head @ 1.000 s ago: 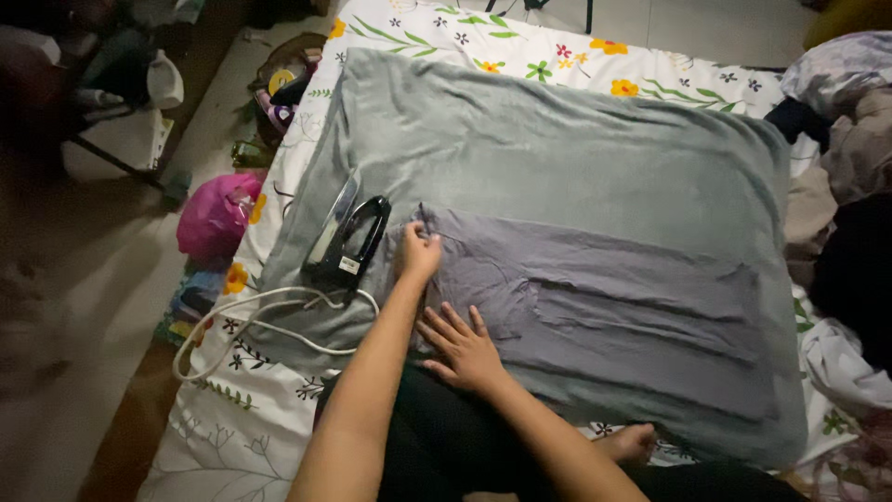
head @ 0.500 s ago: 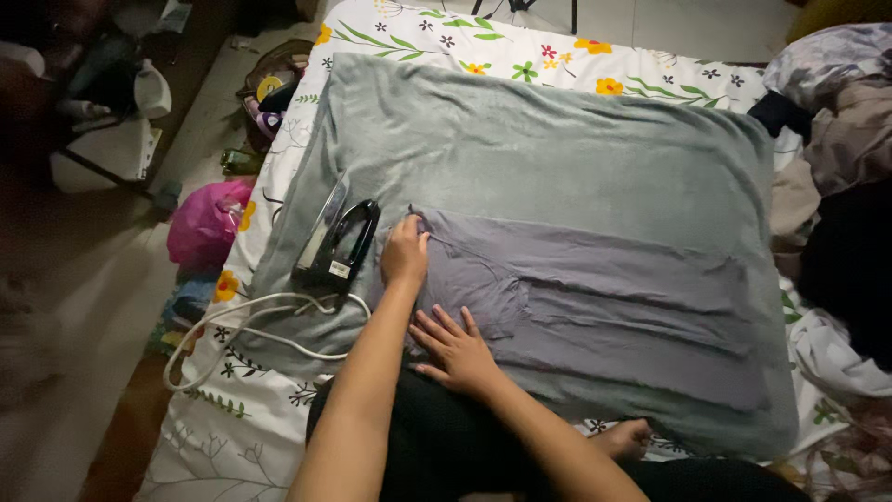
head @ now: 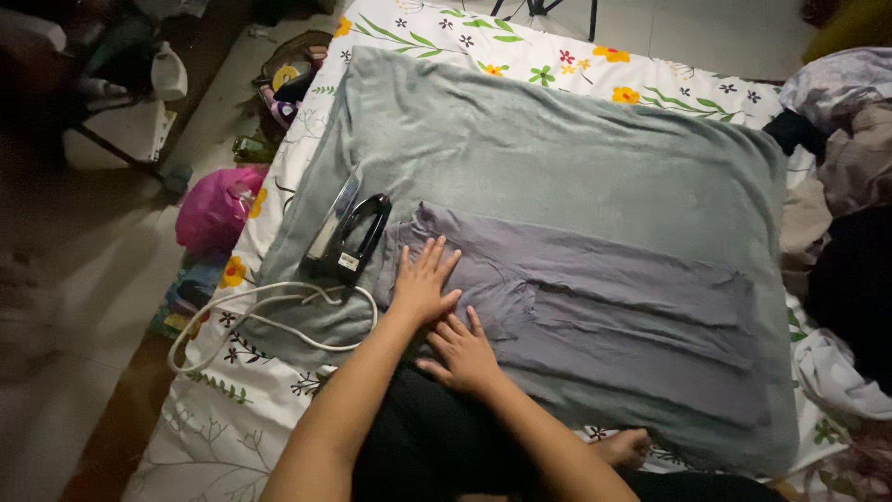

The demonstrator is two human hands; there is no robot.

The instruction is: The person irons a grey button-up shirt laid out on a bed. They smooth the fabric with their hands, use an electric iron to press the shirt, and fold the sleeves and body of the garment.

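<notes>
A grey-purple garment (head: 595, 297) lies spread flat on a grey-green blanket (head: 557, 158). My left hand (head: 423, 282) rests flat on the garment's left end, fingers apart. Just below it, my right hand (head: 462, 351) presses flat on the same end near the blanket's front edge. A black clothes iron (head: 346, 230) stands on its side on the blanket, just left of my left hand. Its white cord (head: 260, 321) loops over the blanket's front left corner.
The blanket covers a white floral bedsheet (head: 232, 418). A pink bag (head: 216, 206) and clutter lie on the floor at left. A heap of clothes (head: 846, 186) sits at the right edge. My bare foot (head: 624, 446) shows at the bottom.
My left hand let go of the garment's top left corner, moved down and now lies flat with fingers spread. My right hand has barely moved.
</notes>
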